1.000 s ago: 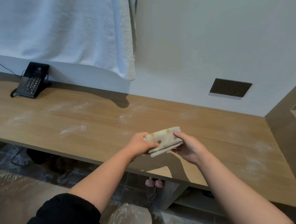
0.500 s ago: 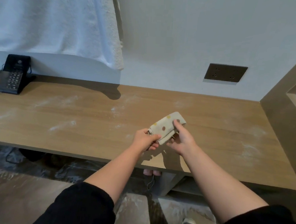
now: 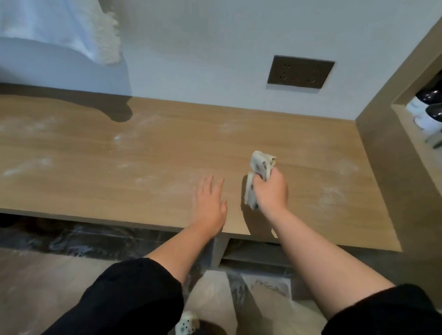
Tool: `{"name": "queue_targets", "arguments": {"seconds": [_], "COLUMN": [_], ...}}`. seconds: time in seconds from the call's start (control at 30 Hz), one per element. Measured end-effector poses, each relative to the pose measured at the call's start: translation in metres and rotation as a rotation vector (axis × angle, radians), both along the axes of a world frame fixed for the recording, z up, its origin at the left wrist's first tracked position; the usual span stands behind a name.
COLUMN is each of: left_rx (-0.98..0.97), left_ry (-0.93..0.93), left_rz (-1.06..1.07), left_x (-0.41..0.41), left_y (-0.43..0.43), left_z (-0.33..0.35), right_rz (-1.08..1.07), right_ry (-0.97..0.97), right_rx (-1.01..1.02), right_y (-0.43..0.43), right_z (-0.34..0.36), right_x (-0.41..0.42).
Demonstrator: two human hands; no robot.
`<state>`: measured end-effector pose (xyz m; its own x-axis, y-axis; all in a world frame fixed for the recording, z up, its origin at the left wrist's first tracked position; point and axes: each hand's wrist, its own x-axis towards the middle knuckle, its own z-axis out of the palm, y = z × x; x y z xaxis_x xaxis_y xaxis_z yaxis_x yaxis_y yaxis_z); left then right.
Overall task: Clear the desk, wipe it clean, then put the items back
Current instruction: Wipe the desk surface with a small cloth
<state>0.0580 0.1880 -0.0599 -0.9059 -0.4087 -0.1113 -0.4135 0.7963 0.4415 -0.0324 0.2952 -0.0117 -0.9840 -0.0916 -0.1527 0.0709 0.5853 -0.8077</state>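
Note:
The wooden desk (image 3: 84, 163) runs across the view and carries white dusty smears on its top. My right hand (image 3: 271, 193) grips a folded pale cloth with coloured dots (image 3: 260, 165), just above the desk near its front edge; the cloth sticks out above and below my fist. My left hand (image 3: 209, 204) lies flat with straight fingers on the desk top, a little left of the cloth, holding nothing.
A white towel (image 3: 55, 12) hangs at the top left over the desk's back. A dark socket plate (image 3: 301, 72) sits on the wall. A brown side panel with a niche (image 3: 427, 121) holding dark and white items bounds the desk's right end. Shoes stand below.
My left hand let go of the cloth and went down flat onto the desk. My right hand now holds the cloth alone. The view swung right, so the black telephone left the frame.

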Motion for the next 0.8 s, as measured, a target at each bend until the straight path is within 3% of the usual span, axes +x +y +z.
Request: {"name": "queue_targets", "arguments": {"seconds": [0.13, 0.27, 0.43, 0.6, 0.8], "left_rx": [-0.169, -0.278, -0.312, -0.304, -0.348], "left_ry": [-0.170, -0.229, -0.174, -0.159, -0.188], "left_rz": [-0.212, -0.294, -0.331, -0.307, -0.310], "left_x": [-0.019, -0.029, -0.032, -0.033, -0.033], "left_y": [0.035, 0.042, 0.039, 0.037, 0.038], "left_z": [-0.023, -0.043, -0.052, -0.055, -0.057], "right_rz": [0.055, 0.038, -0.071, -0.065, 0.111], "right_ry": [0.159, 0.279, 0.183, 0.140, 0.209], "right_rx": [0.261, 0.547, 0.778, 0.750, 0.702], "right_y": [0.053, 0.104, 0.159, 0.151, 0.134], "right_z": [-0.011, -0.022, -0.056, -0.079, -0.081], "right_x": [-0.026, -0.070, -0.116, -0.112, -0.069]}}
